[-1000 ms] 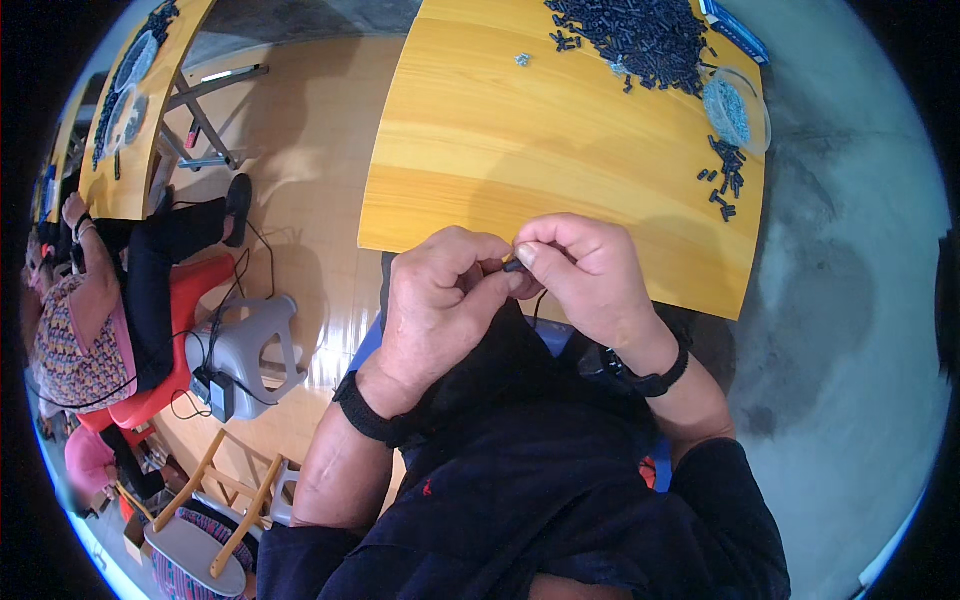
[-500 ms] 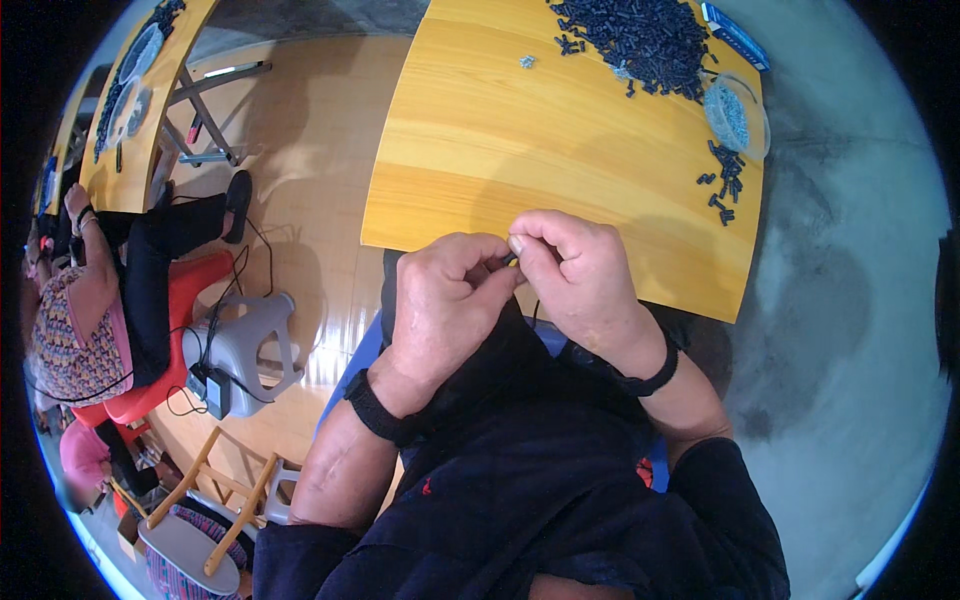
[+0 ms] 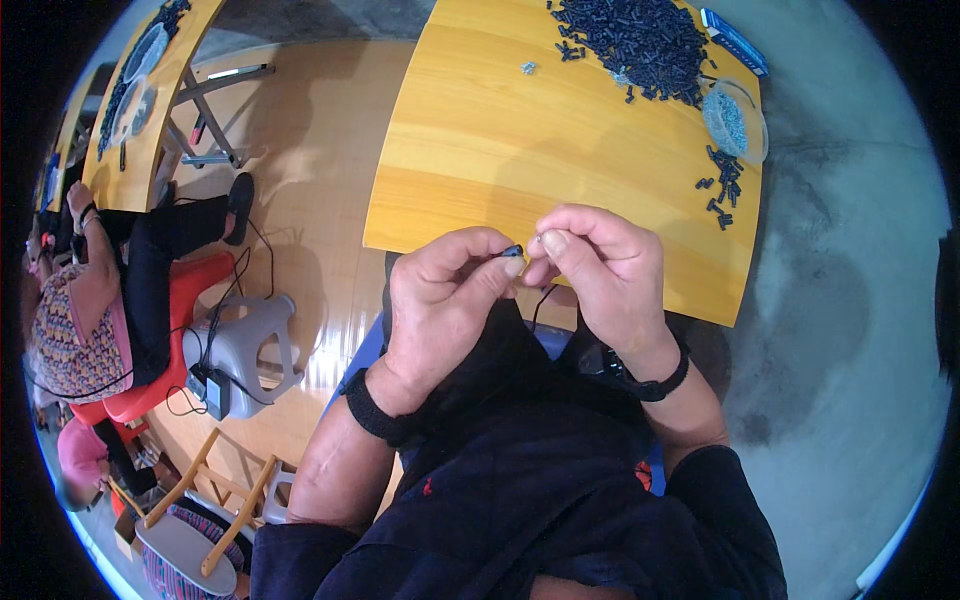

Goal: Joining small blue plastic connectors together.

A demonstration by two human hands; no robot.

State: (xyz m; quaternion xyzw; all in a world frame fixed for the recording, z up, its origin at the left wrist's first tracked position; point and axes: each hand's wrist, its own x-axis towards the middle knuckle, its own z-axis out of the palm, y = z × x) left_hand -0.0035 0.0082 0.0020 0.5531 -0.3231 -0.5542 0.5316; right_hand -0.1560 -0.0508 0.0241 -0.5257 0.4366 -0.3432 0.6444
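My left hand [image 3: 435, 305] pinches a small black plastic piece [image 3: 512, 251] between thumb and forefinger, just past the near edge of the wooden table [image 3: 480, 130]. Close beside it on the right, my right hand [image 3: 610, 275] has its thumb and forefinger pressed together on a tiny silvery bit [image 3: 540, 238], too small to name. A narrow gap separates the fingertips of the two hands. Many similar black pieces lie in a heap [image 3: 635, 45] at the table's far side.
A clear round tub [image 3: 728, 122] of pale blue bits stands near the table's right edge, by a blue box [image 3: 735, 42] and loose black pieces [image 3: 727, 175]. Small silvery bits [image 3: 528, 68] lie left of the heap. At left, a person sits near a grey stool [image 3: 240, 345].
My hands were together at the fingertips and have now parted, the right one moving right. The black piece in my left hand shows more plainly, as does the silvery bit in my right.
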